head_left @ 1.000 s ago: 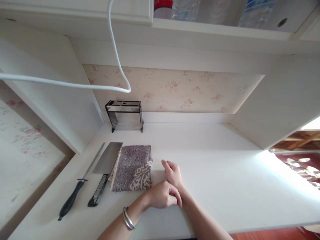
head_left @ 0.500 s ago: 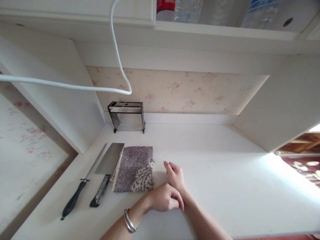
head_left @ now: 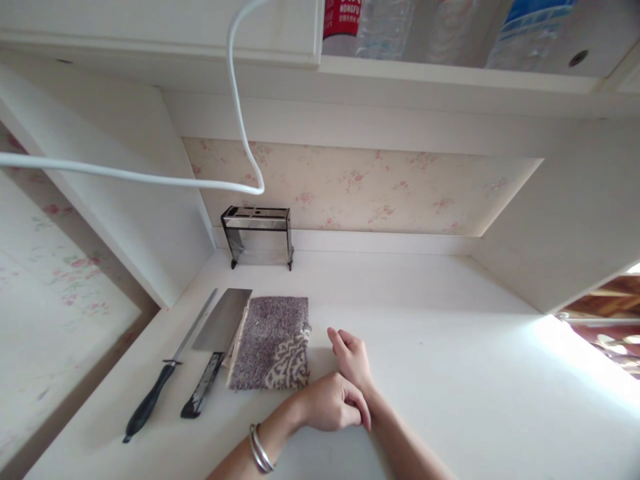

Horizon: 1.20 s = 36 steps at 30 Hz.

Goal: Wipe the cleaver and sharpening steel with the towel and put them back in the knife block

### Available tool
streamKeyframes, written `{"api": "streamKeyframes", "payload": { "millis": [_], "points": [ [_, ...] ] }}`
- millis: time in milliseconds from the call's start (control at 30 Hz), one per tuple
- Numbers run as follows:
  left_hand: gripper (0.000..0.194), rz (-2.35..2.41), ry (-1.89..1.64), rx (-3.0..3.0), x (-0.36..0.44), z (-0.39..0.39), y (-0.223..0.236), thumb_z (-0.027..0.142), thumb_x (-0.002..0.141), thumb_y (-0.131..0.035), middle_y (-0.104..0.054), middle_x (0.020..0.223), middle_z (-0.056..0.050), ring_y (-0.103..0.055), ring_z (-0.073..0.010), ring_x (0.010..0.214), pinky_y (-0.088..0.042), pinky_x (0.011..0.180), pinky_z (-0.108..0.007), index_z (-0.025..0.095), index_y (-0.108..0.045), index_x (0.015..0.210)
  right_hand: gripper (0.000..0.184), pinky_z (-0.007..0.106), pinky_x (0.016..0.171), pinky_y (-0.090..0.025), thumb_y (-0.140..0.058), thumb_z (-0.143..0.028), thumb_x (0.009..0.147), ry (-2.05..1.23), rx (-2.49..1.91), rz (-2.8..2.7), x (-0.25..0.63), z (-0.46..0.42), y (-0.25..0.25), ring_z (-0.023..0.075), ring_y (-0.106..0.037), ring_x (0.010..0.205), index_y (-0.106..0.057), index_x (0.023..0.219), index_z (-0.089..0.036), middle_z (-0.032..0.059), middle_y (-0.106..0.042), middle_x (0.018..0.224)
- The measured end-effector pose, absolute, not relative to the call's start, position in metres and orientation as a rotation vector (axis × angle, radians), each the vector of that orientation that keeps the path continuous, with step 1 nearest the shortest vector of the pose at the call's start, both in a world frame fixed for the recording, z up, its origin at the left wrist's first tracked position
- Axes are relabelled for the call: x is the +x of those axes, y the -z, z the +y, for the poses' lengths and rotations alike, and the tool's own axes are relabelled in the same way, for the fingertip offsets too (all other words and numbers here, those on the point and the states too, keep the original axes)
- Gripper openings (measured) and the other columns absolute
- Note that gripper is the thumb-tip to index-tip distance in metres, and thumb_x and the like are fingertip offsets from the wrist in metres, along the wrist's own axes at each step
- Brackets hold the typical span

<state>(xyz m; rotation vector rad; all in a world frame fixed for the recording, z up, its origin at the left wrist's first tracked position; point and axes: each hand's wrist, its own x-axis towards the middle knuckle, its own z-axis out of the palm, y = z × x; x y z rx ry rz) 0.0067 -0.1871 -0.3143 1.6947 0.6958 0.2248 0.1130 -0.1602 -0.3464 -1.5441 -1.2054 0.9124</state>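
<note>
My left hand (head_left: 333, 403), with silver bangles (head_left: 261, 448) on its wrist, rests on the white counter. Its fingers are curled and closed against my right wrist, with nothing seen in them. Just beyond it, my right hand (head_left: 353, 353) lies loosely closed, thumb side up, holding nothing visible. A folded purple-grey mat (head_left: 273, 340) with a cream pattern lies left of my hands. A cleaver (head_left: 223, 323), its dark handle toward me, lies along the mat's left edge. Farther left is a black-handled sharpening steel (head_left: 149, 403). Neither hand touches these tools.
A clear-sided knife block (head_left: 257, 237) with a slotted top stands against the back wall. A white cable (head_left: 150, 180) hangs across the upper left. Overhead, a cabinet shelf (head_left: 450, 72) holds plastic bottles (head_left: 385, 30). White panels flank the counter (head_left: 475, 373).
The view has shifted slightly, so the whole scene sits a little lower and to the right. My hands keep the same pose, and the mat and tools have not moved.
</note>
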Motion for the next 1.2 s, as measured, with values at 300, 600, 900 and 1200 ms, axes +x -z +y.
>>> {"api": "streamKeyframes", "payload": {
  "millis": [300, 600, 900, 1200],
  "points": [
    [0.031, 0.695, -0.227, 1.694, 0.007, -0.187, 0.314, 0.014, 0.066, -0.052, -0.066, 0.064, 0.001, -0.045, -0.0091, 0.056, -0.032, 0.051, -0.019, 0.019, -0.078, 0.084, 0.051, 0.023, 0.047, -0.023, -0.048, -0.06, 0.08, -0.91, -1.546, -1.222, 0.113, -0.159, 0.346, 0.01, -0.027, 0.051, -0.031, 0.051, -0.021, -0.0056, -0.028, 0.049],
    [0.029, 0.667, -0.251, 1.685, 0.007, -0.186, 0.314, 0.014, 0.068, -0.053, -0.065, 0.063, 0.001, -0.045, -0.0089, 0.055, -0.032, 0.05, -0.02, 0.017, -0.078, 0.082, 0.05, 0.023, 0.047, -0.023, -0.047, -0.059, 0.081, -0.919, -1.569, -1.23, 0.113, -0.159, 0.346, 0.0101, -0.027, 0.051, -0.033, 0.052, -0.021, -0.0054, -0.029, 0.049],
    [0.028, 0.638, -0.256, 1.67, 0.006, -0.185, 0.314, 0.015, 0.07, -0.054, -0.069, 0.069, 0.0, -0.052, -0.0103, 0.061, -0.037, 0.057, -0.019, 0.019, -0.078, 0.084, 0.05, 0.023, 0.047, -0.022, -0.047, -0.059, 0.08, -0.91, -1.565, -1.25, 0.113, -0.158, 0.347, 0.0102, -0.027, 0.051, -0.031, 0.051, -0.021, -0.0052, -0.028, 0.049],
    [0.026, 0.653, -0.195, 1.691, -0.004, -0.185, 0.295, 0.017, 0.076, -0.053, -0.066, 0.071, 0.0, -0.049, -0.0088, 0.06, -0.035, 0.055, -0.019, 0.019, -0.076, 0.09, 0.051, 0.023, 0.046, -0.022, -0.048, -0.06, 0.081, -0.958, -1.565, -1.249, 0.113, -0.158, 0.35, 0.0101, -0.026, 0.051, -0.031, 0.052, -0.021, -0.0053, -0.029, 0.05]
  ]
}}
